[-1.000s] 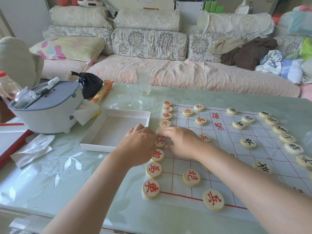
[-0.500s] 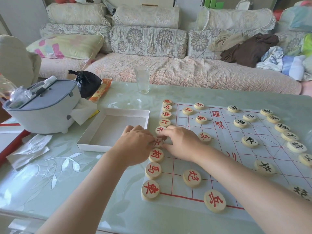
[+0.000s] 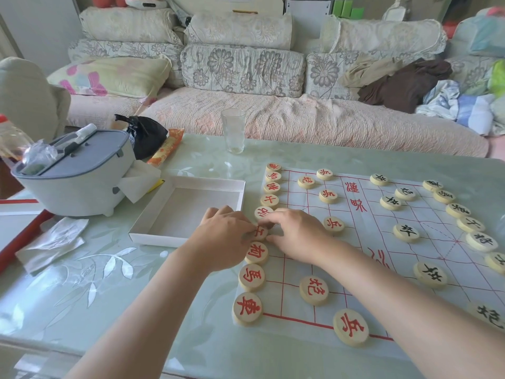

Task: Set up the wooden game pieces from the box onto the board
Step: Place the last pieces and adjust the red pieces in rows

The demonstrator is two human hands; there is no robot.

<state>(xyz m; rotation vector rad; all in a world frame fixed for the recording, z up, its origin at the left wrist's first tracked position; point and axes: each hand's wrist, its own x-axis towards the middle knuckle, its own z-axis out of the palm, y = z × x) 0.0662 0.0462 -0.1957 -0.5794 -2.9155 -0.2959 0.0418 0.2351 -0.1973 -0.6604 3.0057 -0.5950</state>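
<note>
A floral sofa stood behind the glass-topped table, where the paper board lay beside the empty white box. Left hand and right hand pinched one red-lettered wooden disc in the back row, fingertips closed on its rim. It looked light, rigid and smooth, best gripped by the edge.

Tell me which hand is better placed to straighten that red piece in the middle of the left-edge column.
Probably the right hand: its fingertips reach the red piece from the open board side. The left hand also touches it but covers its box side.
</note>
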